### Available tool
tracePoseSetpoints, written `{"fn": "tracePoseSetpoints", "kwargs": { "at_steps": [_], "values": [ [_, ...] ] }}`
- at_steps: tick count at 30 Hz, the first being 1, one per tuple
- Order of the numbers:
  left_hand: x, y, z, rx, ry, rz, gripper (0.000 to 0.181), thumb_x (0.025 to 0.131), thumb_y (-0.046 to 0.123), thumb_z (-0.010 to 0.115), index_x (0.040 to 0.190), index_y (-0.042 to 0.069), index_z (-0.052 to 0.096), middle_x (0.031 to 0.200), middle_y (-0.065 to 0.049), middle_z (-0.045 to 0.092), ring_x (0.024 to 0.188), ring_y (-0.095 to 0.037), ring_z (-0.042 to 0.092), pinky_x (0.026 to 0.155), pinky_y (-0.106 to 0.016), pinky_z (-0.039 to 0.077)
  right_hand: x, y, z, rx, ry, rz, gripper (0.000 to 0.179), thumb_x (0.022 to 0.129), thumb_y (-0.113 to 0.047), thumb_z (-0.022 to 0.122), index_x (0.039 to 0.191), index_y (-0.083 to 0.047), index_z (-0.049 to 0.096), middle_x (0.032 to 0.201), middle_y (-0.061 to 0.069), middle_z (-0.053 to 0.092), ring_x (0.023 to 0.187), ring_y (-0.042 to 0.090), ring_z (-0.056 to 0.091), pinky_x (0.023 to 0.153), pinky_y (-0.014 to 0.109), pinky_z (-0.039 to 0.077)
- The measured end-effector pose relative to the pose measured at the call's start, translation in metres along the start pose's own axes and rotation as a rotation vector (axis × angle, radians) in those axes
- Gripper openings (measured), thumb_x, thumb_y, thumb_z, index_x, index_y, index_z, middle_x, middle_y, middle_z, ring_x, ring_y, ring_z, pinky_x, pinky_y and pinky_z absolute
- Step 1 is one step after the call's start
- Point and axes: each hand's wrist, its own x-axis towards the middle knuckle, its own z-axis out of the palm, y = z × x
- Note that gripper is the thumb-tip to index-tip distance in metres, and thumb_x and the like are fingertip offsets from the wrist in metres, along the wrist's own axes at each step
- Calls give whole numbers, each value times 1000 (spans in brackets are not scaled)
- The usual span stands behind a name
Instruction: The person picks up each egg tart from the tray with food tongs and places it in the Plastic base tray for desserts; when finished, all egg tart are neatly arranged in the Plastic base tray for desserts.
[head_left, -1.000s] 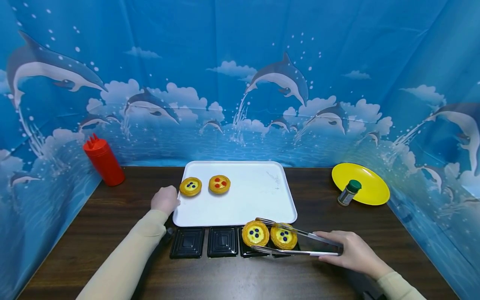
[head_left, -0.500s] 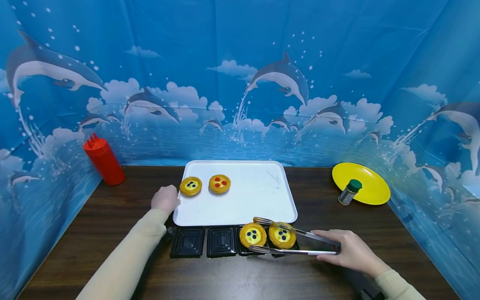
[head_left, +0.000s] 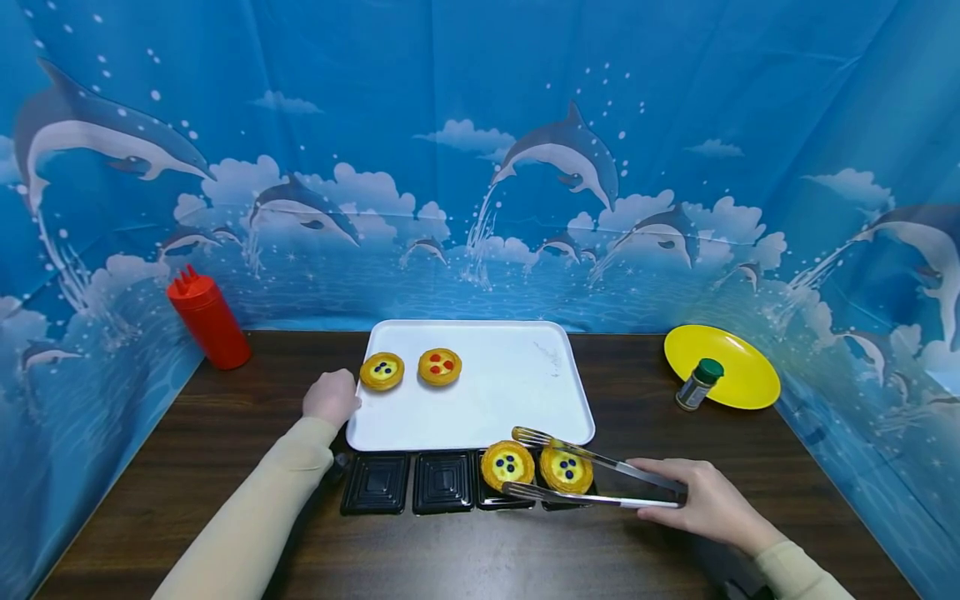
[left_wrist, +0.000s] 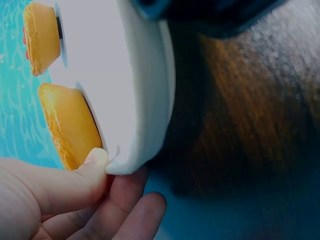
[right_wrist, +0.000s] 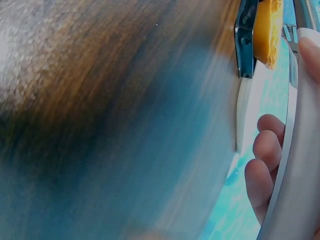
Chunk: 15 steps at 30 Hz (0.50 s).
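Note:
My left hand (head_left: 330, 400) pinches the left rim of a white tray (head_left: 510, 400) between thumb and fingers, as the left wrist view shows. On that tray sit a blueberry-topped egg tart (head_left: 382, 372) and one with red pieces (head_left: 439, 367). My right hand (head_left: 693, 500) grips metal tongs (head_left: 615, 467) by the handle end. The spread tong arms pass either side of two blueberry-topped tarts, a left one (head_left: 507, 465) and a right one (head_left: 566, 470). Both sit in the two right-hand sections of a black plastic container row (head_left: 375, 485). The tong tips lie at the left tart's far and near edges.
A red squeeze bottle (head_left: 207, 321) stands at the table's back left corner. At the right, a yellow plate (head_left: 738, 367) has a green-capped spice jar (head_left: 699, 384) against its near side. A dolphin-print cloth (head_left: 480, 167) hangs behind the dark wood table (head_left: 442, 558).
The tongs and both tarts in the black container shifted slightly left, then the tongs came back right. The near tong arm now overlaps the left tart's front edge. My left hand stays on the tray.

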Motion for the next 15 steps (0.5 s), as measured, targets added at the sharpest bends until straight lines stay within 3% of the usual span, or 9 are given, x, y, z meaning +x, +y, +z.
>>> {"fn": "tracePoseSetpoints", "kwargs": {
  "at_steps": [15],
  "values": [
    [1,0,2,12,7,4,20,85,7,68,96,-10,64,77,-15,65,64,-22,58,69,-40,54,8,-1,-6,66,39,25,60,73,-45,78,125,-19,63,108,-4,69,81,10,59,69,24,51]
  ]
}}
